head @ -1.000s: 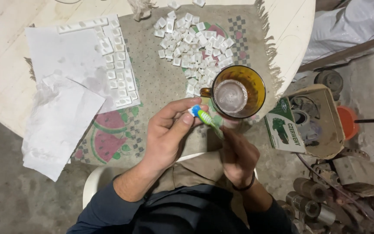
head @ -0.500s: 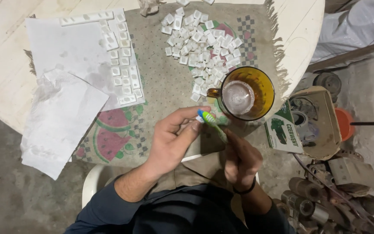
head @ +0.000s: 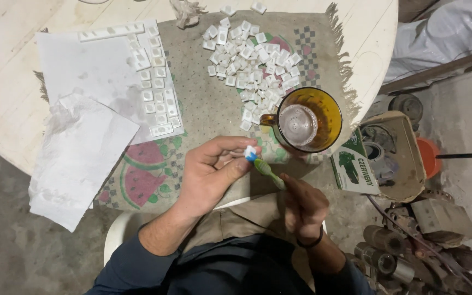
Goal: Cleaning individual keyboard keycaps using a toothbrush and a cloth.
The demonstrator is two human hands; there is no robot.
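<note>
A small white keycap [head: 251,149] was pinched in the left hand [head: 210,175] above the worktop [head: 6,82], so that the toothbrush [head: 269,171] gripped by the right hand [head: 301,205] could scrub it.

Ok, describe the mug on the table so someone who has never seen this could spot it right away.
Start at the round white table and the mat on it. At the mat's right edge, beside the pile of white keys, stands the mug. It is the only amber glass thing, holding foamy liquid.
</note>
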